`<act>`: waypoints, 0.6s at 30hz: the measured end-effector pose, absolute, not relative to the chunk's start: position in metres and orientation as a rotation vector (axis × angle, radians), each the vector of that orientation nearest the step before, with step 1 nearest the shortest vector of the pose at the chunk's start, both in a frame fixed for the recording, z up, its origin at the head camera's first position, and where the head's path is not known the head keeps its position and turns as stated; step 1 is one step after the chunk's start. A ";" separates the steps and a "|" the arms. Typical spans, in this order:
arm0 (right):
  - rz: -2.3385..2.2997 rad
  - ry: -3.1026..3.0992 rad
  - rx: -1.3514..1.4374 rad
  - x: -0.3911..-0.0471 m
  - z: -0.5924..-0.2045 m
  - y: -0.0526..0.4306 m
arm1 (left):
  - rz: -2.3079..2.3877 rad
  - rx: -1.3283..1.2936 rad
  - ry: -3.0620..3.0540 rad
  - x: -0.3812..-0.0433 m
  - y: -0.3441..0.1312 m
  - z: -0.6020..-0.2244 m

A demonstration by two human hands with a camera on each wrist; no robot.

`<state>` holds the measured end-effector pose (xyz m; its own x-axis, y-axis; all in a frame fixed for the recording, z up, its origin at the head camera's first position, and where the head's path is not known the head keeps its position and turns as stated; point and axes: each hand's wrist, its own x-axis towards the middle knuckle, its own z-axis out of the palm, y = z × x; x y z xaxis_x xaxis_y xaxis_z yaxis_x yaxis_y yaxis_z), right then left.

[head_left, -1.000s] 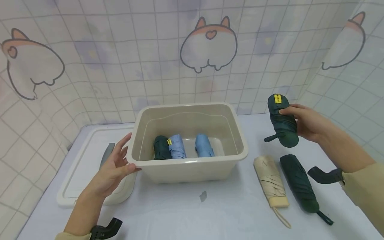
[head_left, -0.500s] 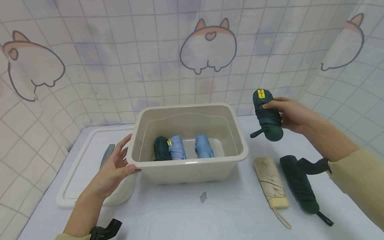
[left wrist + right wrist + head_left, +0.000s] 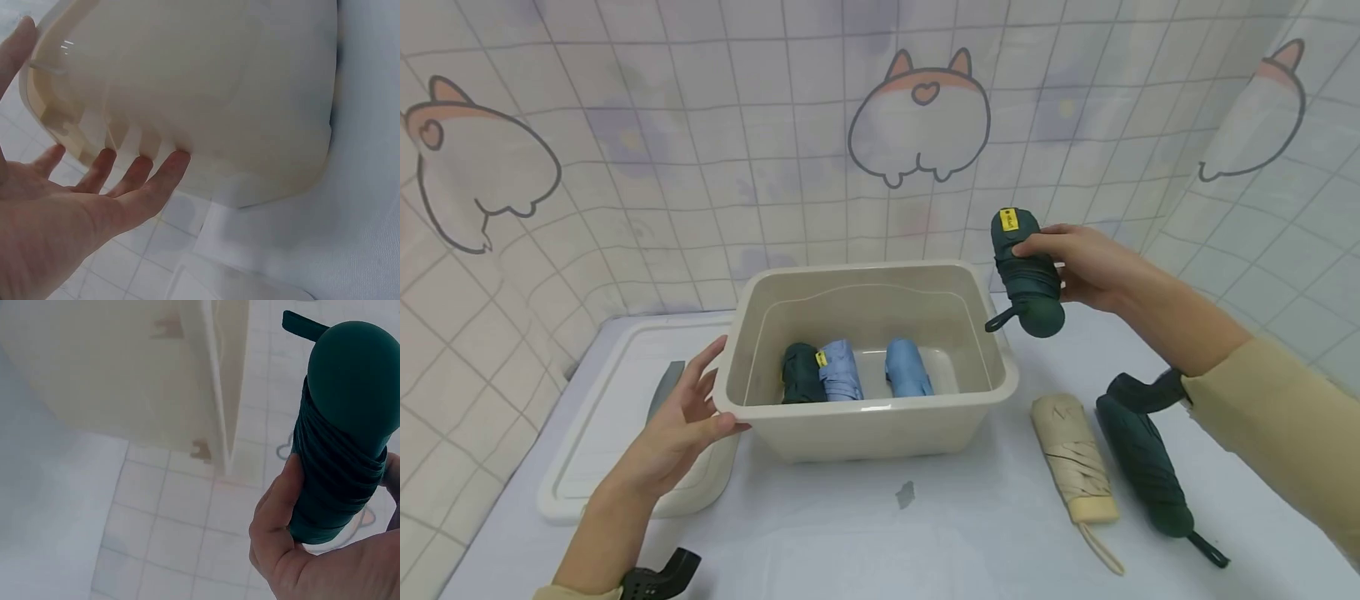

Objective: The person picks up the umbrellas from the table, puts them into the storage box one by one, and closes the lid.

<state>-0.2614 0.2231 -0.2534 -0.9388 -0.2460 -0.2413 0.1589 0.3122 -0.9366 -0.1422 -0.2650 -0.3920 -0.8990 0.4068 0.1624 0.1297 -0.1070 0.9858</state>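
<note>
My right hand [image 3: 1090,262] grips a folded dark green umbrella [image 3: 1026,279] with a yellow tag, held up at the right rim of a beige plastic bin [image 3: 865,429]. In the right wrist view, the fingers wrap around the umbrella's pleated middle, its rounded end and strap pointing up. My left hand [image 3: 673,433] touches the bin's left front corner with spread, fairly straight fingers; the left wrist view has the fingertips [image 3: 178,159] against the outer wall. Inside the bin lie a dark green umbrella [image 3: 802,375], a periwinkle umbrella [image 3: 841,371] and a light blue umbrella [image 3: 908,368].
To the right of the bin, a beige folded umbrella [image 3: 1075,458] and another dark green umbrella [image 3: 1146,467] lie on the white table, the latter partly under the right wrist's black strap. A white lid [image 3: 606,425] lies at the left. Behind hangs a tile-patterned curtain [image 3: 700,167].
My right hand has carried the dark green umbrella leftward and slightly up, from above the table at right to the bin's right rim. My left hand has stayed at the bin's corner.
</note>
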 end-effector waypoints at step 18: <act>-1.559 2.173 -0.132 -0.276 -0.242 0.152 | 2.117 0.589 1.961 -0.142 -0.265 -0.392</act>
